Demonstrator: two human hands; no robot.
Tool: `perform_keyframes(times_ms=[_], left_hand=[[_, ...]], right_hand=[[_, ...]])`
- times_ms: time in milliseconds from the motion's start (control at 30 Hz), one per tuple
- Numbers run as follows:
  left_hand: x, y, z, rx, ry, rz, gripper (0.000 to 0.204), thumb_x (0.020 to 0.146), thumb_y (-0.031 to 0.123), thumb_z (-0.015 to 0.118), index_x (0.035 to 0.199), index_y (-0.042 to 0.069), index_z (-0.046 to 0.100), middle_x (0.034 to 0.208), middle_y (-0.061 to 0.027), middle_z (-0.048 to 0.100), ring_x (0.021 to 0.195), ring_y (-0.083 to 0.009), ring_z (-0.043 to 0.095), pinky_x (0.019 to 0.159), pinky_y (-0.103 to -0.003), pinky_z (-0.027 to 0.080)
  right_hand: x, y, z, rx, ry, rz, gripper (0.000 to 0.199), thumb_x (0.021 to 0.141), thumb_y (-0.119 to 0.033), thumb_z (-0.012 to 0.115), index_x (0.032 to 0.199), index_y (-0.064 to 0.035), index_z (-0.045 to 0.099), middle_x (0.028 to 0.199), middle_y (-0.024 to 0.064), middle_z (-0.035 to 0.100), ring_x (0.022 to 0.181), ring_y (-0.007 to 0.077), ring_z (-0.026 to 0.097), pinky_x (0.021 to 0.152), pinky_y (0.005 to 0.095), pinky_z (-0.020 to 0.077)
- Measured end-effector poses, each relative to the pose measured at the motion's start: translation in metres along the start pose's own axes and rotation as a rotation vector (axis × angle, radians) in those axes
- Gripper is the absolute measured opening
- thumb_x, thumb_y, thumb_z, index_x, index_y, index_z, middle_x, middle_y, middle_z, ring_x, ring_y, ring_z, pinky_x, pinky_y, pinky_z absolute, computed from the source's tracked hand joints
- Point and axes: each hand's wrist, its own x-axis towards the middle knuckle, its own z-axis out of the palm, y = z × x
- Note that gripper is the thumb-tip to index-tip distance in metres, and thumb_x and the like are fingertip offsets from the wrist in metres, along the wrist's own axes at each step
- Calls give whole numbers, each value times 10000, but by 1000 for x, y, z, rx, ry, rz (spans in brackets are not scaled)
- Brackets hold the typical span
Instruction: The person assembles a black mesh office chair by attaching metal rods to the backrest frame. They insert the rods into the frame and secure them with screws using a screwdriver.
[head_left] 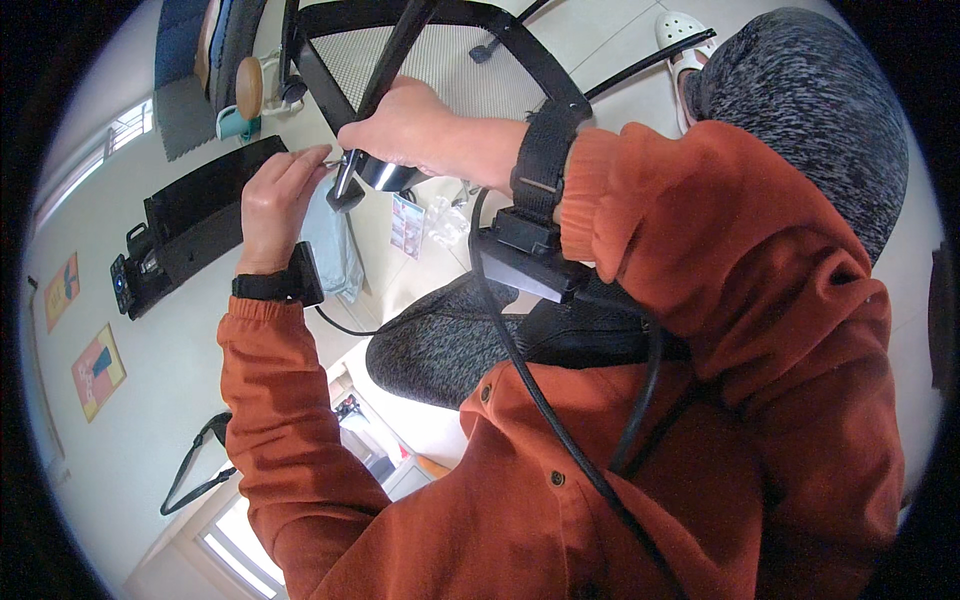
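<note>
A black chair frame with a pale mesh panel [440, 70] lies at the top of the head view. My right hand [405, 130] is wrapped round a black bar [398, 55] of this frame. Below that hand a shiny black end piece [385, 174] of the frame shows. My left hand [280, 195] is at the left of it, fingertips pinched together close to the bar's end. Something thin seems to be between those fingertips, too small to name. Both wrists wear black straps, and a dark device [520, 245] sits at the right one.
Beneath my hands lie a pale blue plastic bag [340, 240], a printed sheet [407, 226] and clear plastic packaging [447, 225] on the tiled floor. A black box-like unit [210, 215] and a remote [123, 285] are at the left. A black cable [520, 360] crosses my front.
</note>
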Motion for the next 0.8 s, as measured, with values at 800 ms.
perform_keyframes(times_ms=[800], left_hand=[[-14, 36, 7, -173, 134, -333, 78, 802, 69, 623, 867, 37, 653, 797, -95, 649, 689, -183, 626, 649, -267, 491]], right_hand=[[0, 3, 0, 23, 6, -59, 324, 652, -167, 705, 856, 67, 613, 799, 160, 643, 694, 218, 634, 629, 299, 507]])
